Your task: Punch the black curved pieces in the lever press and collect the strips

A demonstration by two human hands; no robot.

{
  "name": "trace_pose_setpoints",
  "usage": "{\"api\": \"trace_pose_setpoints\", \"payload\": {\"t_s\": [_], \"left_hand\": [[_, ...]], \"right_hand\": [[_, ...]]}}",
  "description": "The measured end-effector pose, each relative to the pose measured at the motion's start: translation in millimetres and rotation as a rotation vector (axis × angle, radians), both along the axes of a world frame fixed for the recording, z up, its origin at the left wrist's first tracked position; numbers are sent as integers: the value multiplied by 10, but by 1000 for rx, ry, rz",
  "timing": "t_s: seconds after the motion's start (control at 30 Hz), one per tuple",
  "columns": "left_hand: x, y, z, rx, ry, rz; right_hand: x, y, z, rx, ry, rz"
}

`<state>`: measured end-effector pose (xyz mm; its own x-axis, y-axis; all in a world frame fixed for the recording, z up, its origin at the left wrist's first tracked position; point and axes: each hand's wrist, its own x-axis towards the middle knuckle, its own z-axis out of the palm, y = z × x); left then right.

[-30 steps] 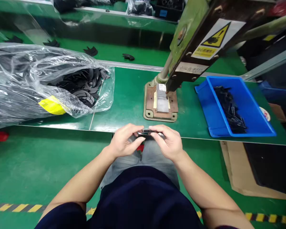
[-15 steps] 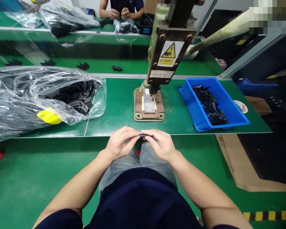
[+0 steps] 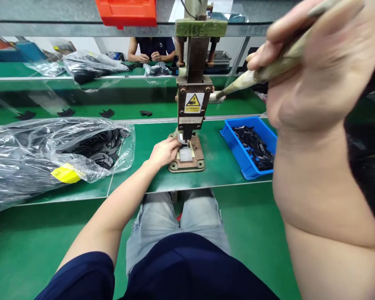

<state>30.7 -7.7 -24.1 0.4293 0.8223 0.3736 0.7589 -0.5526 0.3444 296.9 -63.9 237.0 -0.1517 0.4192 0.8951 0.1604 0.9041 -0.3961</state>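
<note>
A manual lever press [image 3: 181,89] stands on the green bench in front of me, a warning label on its head. My left hand [image 3: 163,153] reaches to the press base [image 3: 196,161], its fingers closed on a small black plastic part [image 3: 183,145] under the ram. Most of that part is covered by the fingers and the ram. Raised high on the right, my right hand [image 3: 326,79] is wrapped round the long lever [image 3: 239,84], close to the camera and slightly blurred.
On the left lies a clear plastic bag [image 3: 28,154] of black curved parts. To the right is a blue bin [image 3: 234,151] of black pieces. Several black parts lie on the strip behind. A red bin [image 3: 128,12] hangs above. Across the bench sits another person [image 3: 154,48].
My hands have parted from in front of the bench edge. The left has carried the black part forward under the ram; the right has gone up and taken hold of the lever. The view has tilted up.
</note>
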Motion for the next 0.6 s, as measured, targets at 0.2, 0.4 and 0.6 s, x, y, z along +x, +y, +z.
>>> {"api": "trace_pose_setpoints", "payload": {"t_s": [0.2, 0.4, 0.6], "left_hand": [[23, 18, 69, 30, 97, -76], [50, 14, 58, 33, 78, -73], [-254, -57, 183, -18, 136, -75]], "right_hand": [[-130, -274, -550, 41, 133, -73], [-6, -480, -1492, 158, -5, -170], [118, -255, -1879, 216, 128, -204]]}}
